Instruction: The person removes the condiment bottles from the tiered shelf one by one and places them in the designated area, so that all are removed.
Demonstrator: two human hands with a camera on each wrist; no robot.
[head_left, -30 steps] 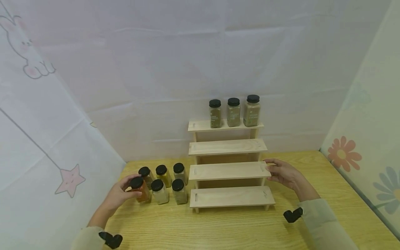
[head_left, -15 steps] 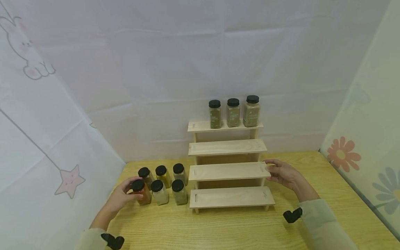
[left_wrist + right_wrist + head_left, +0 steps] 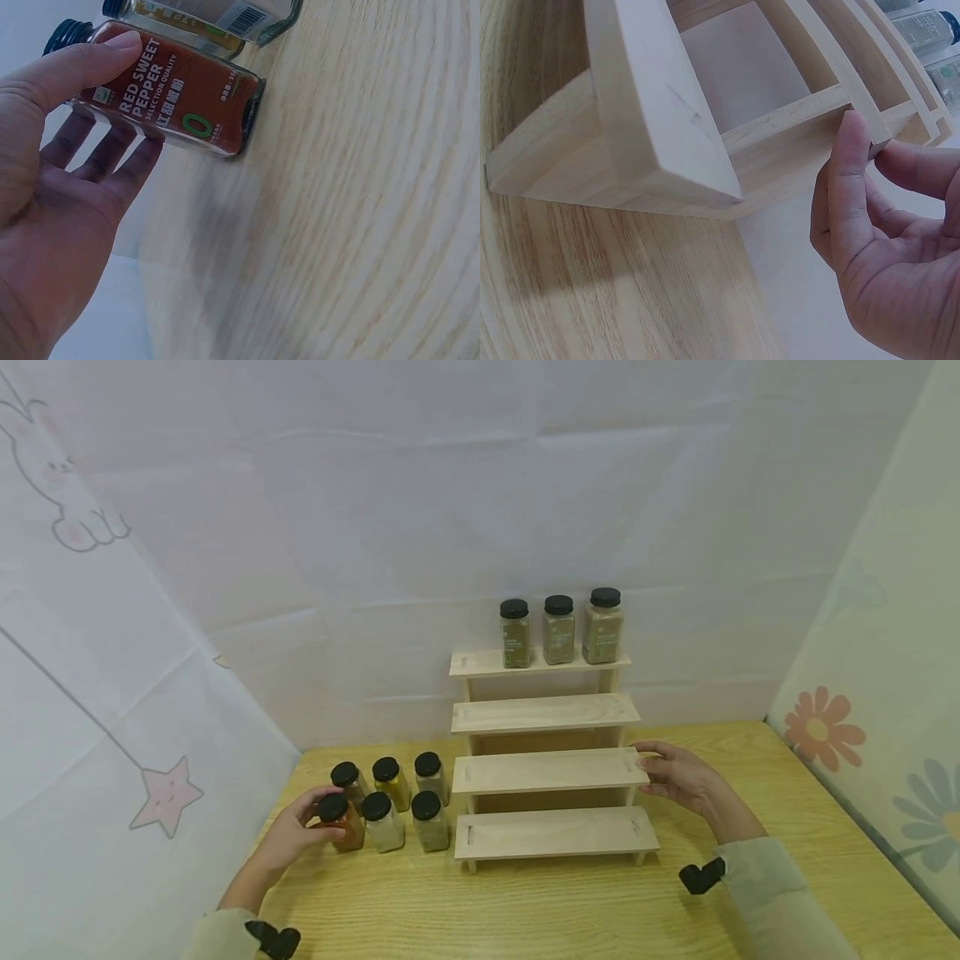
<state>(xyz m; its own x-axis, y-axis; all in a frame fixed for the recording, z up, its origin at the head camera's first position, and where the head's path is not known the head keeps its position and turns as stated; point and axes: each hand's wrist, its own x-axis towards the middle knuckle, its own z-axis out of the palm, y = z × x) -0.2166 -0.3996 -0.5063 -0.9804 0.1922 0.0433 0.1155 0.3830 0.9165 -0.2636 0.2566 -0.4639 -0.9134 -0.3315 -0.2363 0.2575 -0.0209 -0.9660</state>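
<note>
My left hand (image 3: 288,837) grips a spice jar (image 3: 349,832) of red powder at the left front of a group of jars. In the left wrist view its label (image 3: 154,86) reads "RED SWEET PEPPER". The thumb lies across the label and the fingers are behind the glass; the jar's base is at the tabletop. On the other side, my right hand (image 3: 686,781) pinches the right end of the second step from the bottom of a wooden tiered rack (image 3: 551,771). The right wrist view has the thumb and fingers at that board's corner (image 3: 877,139).
Beside the held jar stand a white-powder jar (image 3: 386,833), a grey-green one (image 3: 432,832) and several behind, including a yellow one (image 3: 397,792). Three black-capped jars, one of them brown-green (image 3: 516,639), stand on the rack's top step. White cloth (image 3: 375,635) hangs behind the wooden table (image 3: 525,910).
The left hand and the red jar have shifted slightly rightward and toward me, closer to the white-powder jar. The right hand stays on the rack.
</note>
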